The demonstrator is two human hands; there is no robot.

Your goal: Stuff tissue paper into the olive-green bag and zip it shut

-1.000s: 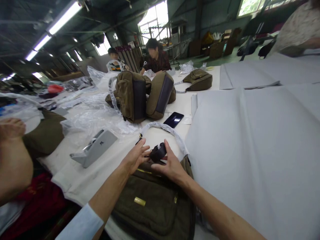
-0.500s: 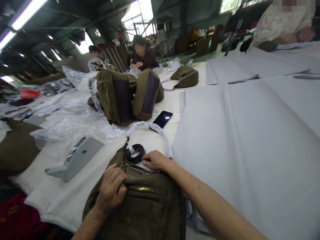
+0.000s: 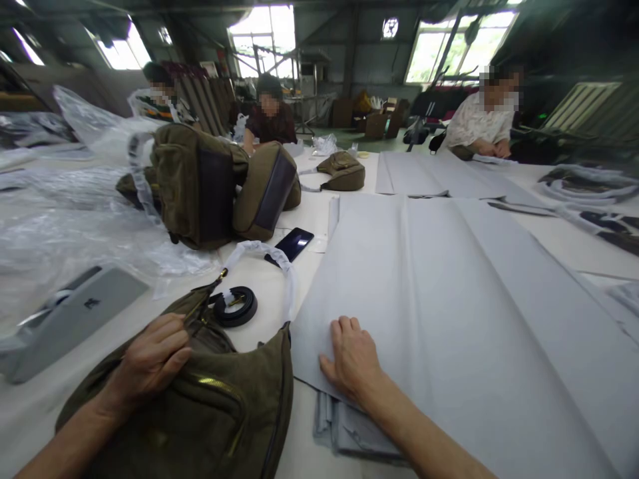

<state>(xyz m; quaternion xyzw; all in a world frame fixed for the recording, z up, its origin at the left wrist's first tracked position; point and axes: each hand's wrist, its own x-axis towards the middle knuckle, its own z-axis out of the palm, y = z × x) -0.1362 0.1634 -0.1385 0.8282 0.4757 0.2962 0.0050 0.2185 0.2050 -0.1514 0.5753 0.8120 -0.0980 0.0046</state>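
Observation:
An olive-green handbag [image 3: 200, 426] lies in front of me, its top unzipped and a brass zip across its front pocket. My left hand [image 3: 152, 356] is closed on the bag's upper edge at the left. The bag's handle [image 3: 288, 276], wrapped in white plastic, arches up on the table. Inside that arch rests a coiled black strap [image 3: 245, 307] with a brass clip. To the right, my right hand [image 3: 353, 356] lies on a stack of large light-grey sheets [image 3: 449, 299], fingers extended and holding nothing.
A black phone [image 3: 295, 245] lies beyond the handle. Several olive bags [image 3: 174, 186] stand at the back left near clear plastic wrapping [image 3: 74, 233]. A grey folded holder [image 3: 84, 313] sits at the left. Another small bag [image 3: 344, 171] lies farther back. Three people sit across the table.
My right hand has left the bag's opening by the coiled strap and moved right onto the grey sheets. My left hand stays on the bag. The view has turned right.

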